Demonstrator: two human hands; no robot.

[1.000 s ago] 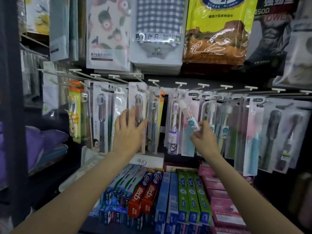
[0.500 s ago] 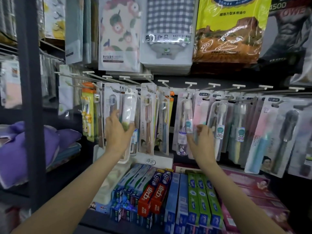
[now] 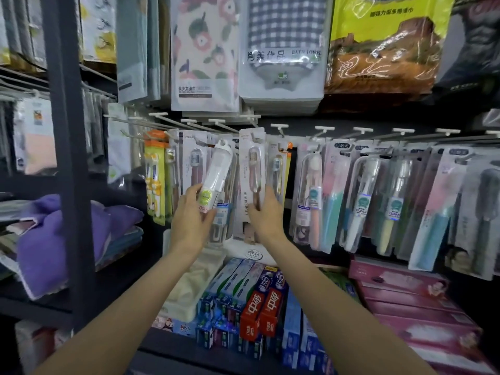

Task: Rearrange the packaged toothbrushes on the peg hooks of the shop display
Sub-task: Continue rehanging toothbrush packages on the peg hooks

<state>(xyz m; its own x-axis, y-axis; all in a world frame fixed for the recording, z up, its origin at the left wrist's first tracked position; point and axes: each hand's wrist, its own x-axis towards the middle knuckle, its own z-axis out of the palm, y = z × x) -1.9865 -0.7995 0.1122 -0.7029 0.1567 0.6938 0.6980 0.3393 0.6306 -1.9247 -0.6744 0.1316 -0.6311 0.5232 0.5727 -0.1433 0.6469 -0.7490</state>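
Packaged toothbrushes hang in a row on white-tipped peg hooks (image 3: 278, 126) across the display. My left hand (image 3: 192, 212) grips a clear toothbrush case with a green round label (image 3: 216, 173), tilted with its top to the right, in front of the hanging packs. My right hand (image 3: 266, 211) holds the lower part of a white carded toothbrush pack with a pink brush (image 3: 253, 169), which stands upright just right of the case. To the right hang packs with pink, teal and dark brushes (image 3: 359, 201).
Toothpaste boxes (image 3: 259, 304) lie stacked on the shelf below my arms, with pink boxes (image 3: 405, 293) to the right. Bagged towels (image 3: 281, 47) hang above the hooks. A dark shelf post (image 3: 67, 158) and folded purple cloth (image 3: 51, 234) stand at the left.
My right hand left the pack near the middle and moved left onto the white carded pack. My left hand still holds the clear case, now tilted. The view shifted left.
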